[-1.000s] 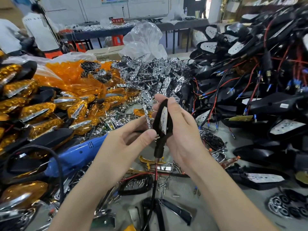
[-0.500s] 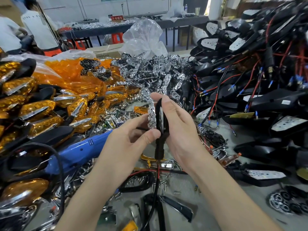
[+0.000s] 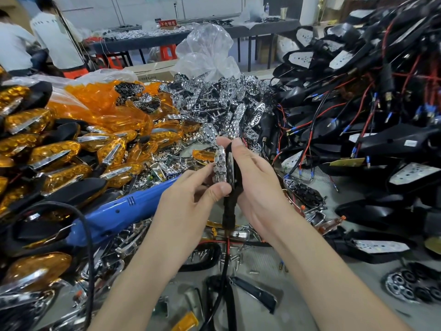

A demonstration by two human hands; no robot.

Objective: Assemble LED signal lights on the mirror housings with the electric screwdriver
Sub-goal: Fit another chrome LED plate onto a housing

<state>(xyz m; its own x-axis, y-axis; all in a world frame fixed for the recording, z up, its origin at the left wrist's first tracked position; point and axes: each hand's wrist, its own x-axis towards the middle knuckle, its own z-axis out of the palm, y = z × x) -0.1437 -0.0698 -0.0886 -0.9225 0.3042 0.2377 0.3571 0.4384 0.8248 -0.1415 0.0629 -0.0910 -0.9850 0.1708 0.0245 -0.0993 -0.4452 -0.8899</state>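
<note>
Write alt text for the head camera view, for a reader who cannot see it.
The left hand holds a chrome reflector against a black housing gripped by the right hand. A blue electric screwdriver lies to the left.

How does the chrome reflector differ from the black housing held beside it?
The chrome reflector is shiny, with round cups; the black housing is matt and dark. The left hand pinches the reflector; the right hand grips the housing, which trails wires below. Both are held upright, close together.
</note>
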